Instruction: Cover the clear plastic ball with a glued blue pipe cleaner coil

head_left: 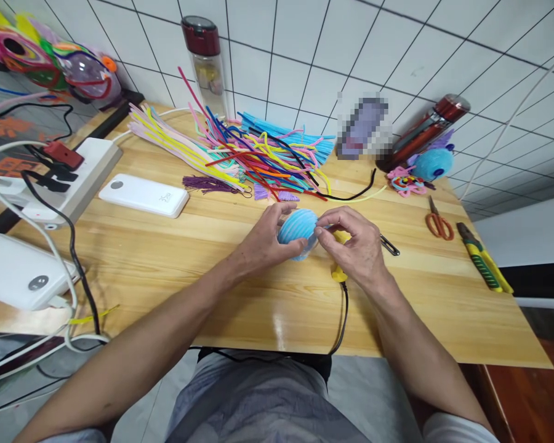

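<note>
My left hand (264,241) cups a ribbed light blue ball (297,225) wound from fuzzy pipe cleaner, just above the wooden table (175,258). My right hand (354,243) pinches the ball's right side, fingers closed on the blue strand. Under my right hand lies a yellow-handled tool (338,272) with a black cord running off the table's front edge. A metal tip (390,245) pokes out to the right of that hand.
A heap of coloured pipe cleaners (253,157) lies behind the hands. A white power bank (143,194), a power strip (80,178) and cables sit at left. Orange scissors (438,223), a yellow-green cutter (484,264), a blue ball (433,163) and bottles are at right.
</note>
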Demonstrator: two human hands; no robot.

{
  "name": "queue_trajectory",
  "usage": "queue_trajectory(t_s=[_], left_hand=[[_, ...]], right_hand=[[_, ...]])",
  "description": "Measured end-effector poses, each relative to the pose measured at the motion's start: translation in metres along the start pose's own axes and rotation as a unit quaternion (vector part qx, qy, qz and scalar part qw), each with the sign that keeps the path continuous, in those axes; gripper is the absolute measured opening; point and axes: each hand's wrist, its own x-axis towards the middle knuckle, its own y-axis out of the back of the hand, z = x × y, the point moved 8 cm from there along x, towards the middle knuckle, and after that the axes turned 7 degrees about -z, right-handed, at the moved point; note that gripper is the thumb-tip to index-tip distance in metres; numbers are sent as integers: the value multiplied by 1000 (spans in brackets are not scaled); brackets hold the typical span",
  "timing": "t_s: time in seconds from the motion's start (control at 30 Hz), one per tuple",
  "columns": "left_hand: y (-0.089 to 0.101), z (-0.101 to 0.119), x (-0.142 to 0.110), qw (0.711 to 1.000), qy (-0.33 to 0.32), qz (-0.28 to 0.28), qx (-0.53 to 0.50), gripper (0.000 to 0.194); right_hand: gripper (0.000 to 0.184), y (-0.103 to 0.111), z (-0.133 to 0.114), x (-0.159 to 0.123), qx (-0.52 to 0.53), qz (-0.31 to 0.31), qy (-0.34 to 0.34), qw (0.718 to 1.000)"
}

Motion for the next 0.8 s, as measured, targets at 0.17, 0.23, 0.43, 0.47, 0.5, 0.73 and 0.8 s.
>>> queue_trajectory(t_s=[0.17, 0.23, 0.43, 0.47, 0.5, 0.73, 0.8], left_hand=[[2, 1, 0, 1000, -6, -11, 2, 75], [2, 1, 0, 1000, -17, -20, 7, 79], [1, 1, 1, 998, -40, -26, 31, 83], [1, 1, 1, 998, -36, -30, 31, 83], [1, 2, 1, 998, -29, -37, 31, 84], [0, 7, 0, 993, -23, -94, 74, 104], [0, 6, 1, 992, -32, -94, 81, 104]], right_hand=[[8, -1, 2, 0, 7, 5, -16, 1000], [8, -1, 2, -1, 7, 10, -15, 1000], [7, -1, 3, -2, -1, 16, -20, 1000], [7, 0, 3, -2, -2, 18, -18, 1000], [7, 0, 3, -2, -2, 20, -18, 1000], [8, 4, 6, -2, 0, 32, -33, 999], [8, 4, 7, -2, 1, 33, -37, 999]])
